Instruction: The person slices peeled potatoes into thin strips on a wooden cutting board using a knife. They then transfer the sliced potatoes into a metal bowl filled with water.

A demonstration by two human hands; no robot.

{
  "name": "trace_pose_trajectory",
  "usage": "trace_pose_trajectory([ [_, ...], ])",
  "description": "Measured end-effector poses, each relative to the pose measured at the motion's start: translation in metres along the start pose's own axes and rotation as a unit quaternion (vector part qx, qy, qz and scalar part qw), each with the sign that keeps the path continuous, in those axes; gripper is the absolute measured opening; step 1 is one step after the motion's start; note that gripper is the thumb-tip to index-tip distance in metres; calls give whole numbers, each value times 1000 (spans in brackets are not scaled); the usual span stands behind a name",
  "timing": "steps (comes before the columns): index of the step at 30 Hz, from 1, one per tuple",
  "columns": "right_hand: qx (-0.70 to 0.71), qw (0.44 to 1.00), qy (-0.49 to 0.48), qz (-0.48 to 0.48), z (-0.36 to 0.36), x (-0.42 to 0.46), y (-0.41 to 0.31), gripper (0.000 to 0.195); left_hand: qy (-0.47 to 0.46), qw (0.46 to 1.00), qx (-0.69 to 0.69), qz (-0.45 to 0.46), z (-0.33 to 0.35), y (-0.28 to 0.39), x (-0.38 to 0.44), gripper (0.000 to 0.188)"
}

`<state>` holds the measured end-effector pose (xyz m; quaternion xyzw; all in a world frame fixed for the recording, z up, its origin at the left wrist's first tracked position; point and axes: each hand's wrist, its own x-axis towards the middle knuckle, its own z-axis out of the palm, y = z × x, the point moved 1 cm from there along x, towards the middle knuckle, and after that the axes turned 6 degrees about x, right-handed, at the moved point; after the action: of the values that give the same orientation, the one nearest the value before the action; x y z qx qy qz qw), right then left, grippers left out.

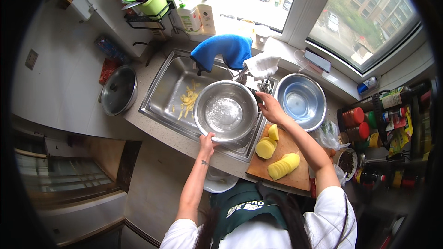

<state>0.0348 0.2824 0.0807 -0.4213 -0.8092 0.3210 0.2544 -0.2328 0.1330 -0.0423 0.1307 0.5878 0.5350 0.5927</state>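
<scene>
A wet stainless steel bowl (pixel 225 110) is over the right part of the sink (pixel 165 76). My left hand (pixel 207 144) grips its near rim. My right hand (pixel 271 107) is beside the bowl's right edge with its fingers apart; whether it touches the rim is hard to tell. Yellow peelings (pixel 188 100) lie in the sink basin. Right of the sink, a wooden cutting board (pixel 294 179) carries sliced potato (pixel 283 166), a thicker stack of potato slices (pixel 265 148) and a potato chunk (pixel 273 132). Behind my right forearm stands another metal bowl (pixel 301 102), bluish inside.
A faucet (pixel 243 75) rises behind the bowl, near a blue cloth (pixel 225 50) and a white cloth (pixel 262 65). A lidded pan (pixel 119 90) stands left of the sink. Seasoning jars (pixel 353 117) and bottles crowd the right side. A phone (pixel 317 60) lies on the windowsill.
</scene>
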Motion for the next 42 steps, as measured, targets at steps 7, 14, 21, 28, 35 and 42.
trace_pose_trajectory([
  [7, 121, 973, 99, 172, -42, -136, 9, 30, -3, 1000, 12, 10, 23, -14, -17, 17],
  [14, 253, 915, 135, 285, -40, -195, 13, 32, -60, 997, 48, 8, 59, 17, -54, 21],
  [21, 421, 850, 127, 291, -52, -163, 6, 49, -139, 984, 114, 10, 95, 43, -67, 18],
  [28, 397, 848, 183, 301, -77, -171, 26, 30, -192, 972, 134, -26, 166, 46, -68, 16],
  [35, 385, 837, 297, 251, -96, -192, 95, 16, -314, 932, 175, -42, 228, 8, -22, 29],
  [42, 302, 849, 341, 269, -99, -189, 165, 16, -287, 929, 232, -30, 273, -8, 9, 22],
])
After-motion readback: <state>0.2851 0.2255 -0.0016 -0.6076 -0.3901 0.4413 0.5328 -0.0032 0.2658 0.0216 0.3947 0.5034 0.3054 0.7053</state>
